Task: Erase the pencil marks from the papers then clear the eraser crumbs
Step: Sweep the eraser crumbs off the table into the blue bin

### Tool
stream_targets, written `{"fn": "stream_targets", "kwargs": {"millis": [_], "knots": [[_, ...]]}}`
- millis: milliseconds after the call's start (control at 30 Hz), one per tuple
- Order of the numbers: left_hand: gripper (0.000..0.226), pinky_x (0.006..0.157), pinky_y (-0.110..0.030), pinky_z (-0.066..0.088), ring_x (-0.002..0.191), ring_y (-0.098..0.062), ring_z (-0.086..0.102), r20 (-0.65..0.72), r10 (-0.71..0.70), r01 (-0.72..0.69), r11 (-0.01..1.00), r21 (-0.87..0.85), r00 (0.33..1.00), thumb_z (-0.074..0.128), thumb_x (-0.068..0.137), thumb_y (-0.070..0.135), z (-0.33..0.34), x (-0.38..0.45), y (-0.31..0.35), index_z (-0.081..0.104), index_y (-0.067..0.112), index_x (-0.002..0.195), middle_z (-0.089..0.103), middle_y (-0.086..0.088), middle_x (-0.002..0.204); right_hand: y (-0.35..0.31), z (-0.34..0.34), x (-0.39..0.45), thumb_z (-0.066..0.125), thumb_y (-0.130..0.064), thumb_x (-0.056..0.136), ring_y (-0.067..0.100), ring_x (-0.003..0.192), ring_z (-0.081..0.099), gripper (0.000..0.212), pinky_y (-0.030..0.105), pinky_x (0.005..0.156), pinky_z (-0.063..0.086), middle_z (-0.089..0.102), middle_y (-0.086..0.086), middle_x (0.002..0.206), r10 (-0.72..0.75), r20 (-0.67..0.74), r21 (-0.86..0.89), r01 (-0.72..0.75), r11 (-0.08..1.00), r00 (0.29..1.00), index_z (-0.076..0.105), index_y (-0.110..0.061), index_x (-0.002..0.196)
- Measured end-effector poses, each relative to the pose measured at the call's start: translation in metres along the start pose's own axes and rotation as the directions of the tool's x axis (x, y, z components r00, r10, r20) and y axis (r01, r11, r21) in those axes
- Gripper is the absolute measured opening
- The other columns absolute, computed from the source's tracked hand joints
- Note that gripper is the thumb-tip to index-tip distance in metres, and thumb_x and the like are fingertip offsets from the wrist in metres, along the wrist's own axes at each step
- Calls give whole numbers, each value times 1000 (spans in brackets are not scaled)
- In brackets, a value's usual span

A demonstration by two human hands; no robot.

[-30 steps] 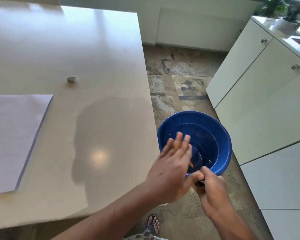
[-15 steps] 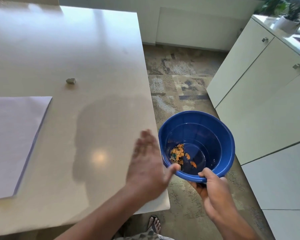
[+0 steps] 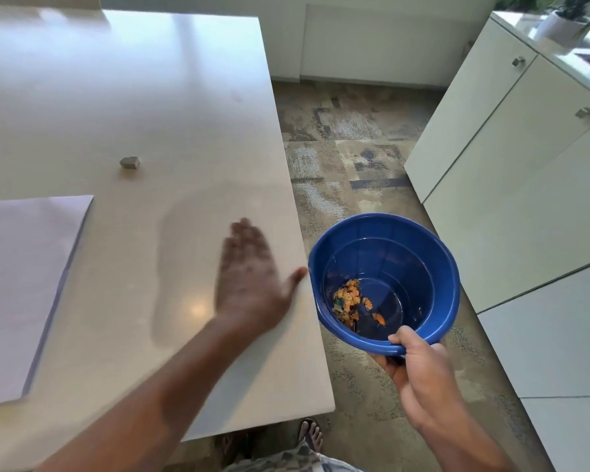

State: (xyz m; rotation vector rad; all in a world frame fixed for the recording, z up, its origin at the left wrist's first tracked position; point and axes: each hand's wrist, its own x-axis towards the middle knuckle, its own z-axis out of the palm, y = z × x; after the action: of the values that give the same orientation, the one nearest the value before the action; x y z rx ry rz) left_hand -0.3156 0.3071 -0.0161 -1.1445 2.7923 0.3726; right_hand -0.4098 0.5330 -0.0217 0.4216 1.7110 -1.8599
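Note:
My right hand (image 3: 419, 366) grips the near rim of a blue plastic bowl (image 3: 419, 247) held just off the table's right edge. Orange crumbs and scraps (image 3: 351, 298) lie in the bowl's bottom. My left hand (image 3: 249, 281) lies flat with straight fingers over the beige table (image 3: 150, 97) near its right edge, thumb pointing toward the bowl. A white sheet of paper (image 3: 21, 287) lies at the left of the table. A small grey eraser (image 3: 130, 162) sits on the table beyond the paper.
White cabinets (image 3: 525, 185) with metal knobs stand to the right across a patterned floor (image 3: 348, 155). A potted plant (image 3: 566, 18) sits on the cabinet top. My sandalled foot (image 3: 310, 434) shows under the table's near edge.
My left hand has moved from over the bowl leftward onto the table. The bowl has shifted slightly right and away from the edge, its crumbs now in view.

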Motion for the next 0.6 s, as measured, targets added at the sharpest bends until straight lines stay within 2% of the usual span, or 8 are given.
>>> {"fn": "stream_targets", "kwargs": {"millis": [67, 133, 167, 233, 333, 400, 467, 600], "knots": [[100, 131, -45, 8, 161, -35, 1, 81, 265, -257, 962, -91, 961, 23, 100, 75, 3, -12, 40, 2, 3, 166, 0, -17, 174, -1, 1, -2, 54, 12, 92, 29, 93, 66, 38, 52, 92, 59, 64, 15, 103, -5, -3, 7, 5, 1000, 1000, 56, -5, 126], [78, 121, -43, 35, 146, -27, 41, 189, 548, -503, 831, -237, 815, 37, 105, 66, -2, -34, 69, 26, 16, 163, 45, -8, 160, -1, 0, -2, 53, 11, 93, 29, 88, 67, 35, 46, 83, 60, 69, 17, 100, -11, 12, 3, 11, 1000, 1000, 60, -4, 124], [73, 120, -40, 38, 144, -19, 44, 186, 634, -571, 764, -301, 751, 43, 105, 61, -3, -46, 76, 25, 21, 164, 50, -2, 157, -2, -1, -2, 53, 10, 93, 26, 82, 66, 33, 40, 73, 61, 69, 16, 95, -17, 26, -10, 18, 1000, 1000, 61, -3, 122], [75, 129, -31, 19, 156, -4, 23, 29, 659, -610, 710, -353, 751, 47, 106, 53, -9, -60, 72, 16, 25, 168, 35, 7, 168, -4, -3, -2, 53, 11, 90, 20, 69, 62, 31, 36, 65, 58, 63, 13, 85, -22, 44, -30, 23, 999, 999, 62, -5, 115], [77, 131, -29, 1, 159, 0, -6, -127, 431, -447, 823, -350, 893, 30, 104, 62, -10, -69, 32, 5, 27, 168, 8, 10, 174, -3, -4, -1, 55, 12, 90, 22, 77, 63, 28, 51, 83, 58, 61, 11, 87, -18, 15, -42, 19, 999, 1000, 59, -8, 110], [92, 128, -31, -15, 156, -12, -27, -87, 191, -205, 956, -210, 978, 8, 92, 74, -7, -77, 0, -15, 21, 164, -21, 1, 172, -1, -4, 0, 57, 11, 91, 25, 81, 63, 24, 57, 92, 57, 60, 12, 88, -3, -1, -49, 3, 999, 1000, 59, -4, 110], [107, 127, -41, -18, 153, -31, -36, 15, -30, 31, 997, -72, 999, -8, 81, 80, 2, -91, -29, -25, 10, 160, -38, -17, 164, 0, -4, -1, 57, 10, 91, 24, 77, 63, 24, 59, 95, 56, 58, 12, 85, 24, -5, -50, -24, 998, 1000, 58, -1, 111], [110, 125, -50, 7, 152, -54, 20, -20, -108, 108, 994, 2, 994, 14, 99, 75, 24, -118, -45, 29, -19, 153, 18, -41, 162, 1, -6, -2, 57, 10, 91, 20, 72, 62, 23, 56, 92, 58, 57, 11, 82, 41, -4, -50, -41, 998, 999, 57, 0, 112]]}}
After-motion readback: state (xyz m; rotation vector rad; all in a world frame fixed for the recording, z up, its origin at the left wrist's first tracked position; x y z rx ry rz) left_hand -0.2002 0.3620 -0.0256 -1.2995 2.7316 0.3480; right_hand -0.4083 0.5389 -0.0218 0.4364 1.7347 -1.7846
